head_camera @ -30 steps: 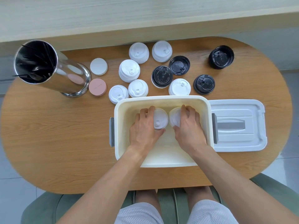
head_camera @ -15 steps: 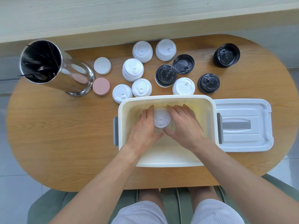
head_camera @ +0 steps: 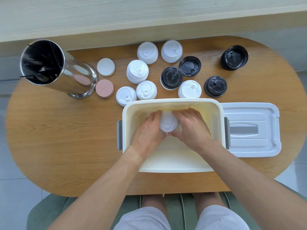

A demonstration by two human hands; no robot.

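Note:
A cream plastic bin (head_camera: 216, 110) stands on the wooden table in front of me. Inside it sits a white cup lid (head_camera: 168, 121), apparently the top of a stack. My left hand (head_camera: 147, 131) curls round its left side and my right hand (head_camera: 191, 128) curls round its right side, thumbs meeting at the near edge. What lies under the top lid is hidden by my fingers.
Behind the bin lie several white lids (head_camera: 137, 71) and several black lids (head_camera: 172, 78), plus a white disc (head_camera: 106, 66) and a pink disc (head_camera: 104, 88). A steel canister (head_camera: 54, 68) with utensils stands at the left. The bin's white cover (head_camera: 250, 130) lies to the right.
Two white lids sat side by side in the bin, one under each hand. My right hand moved left and only one lid top shows now, held between both hands.

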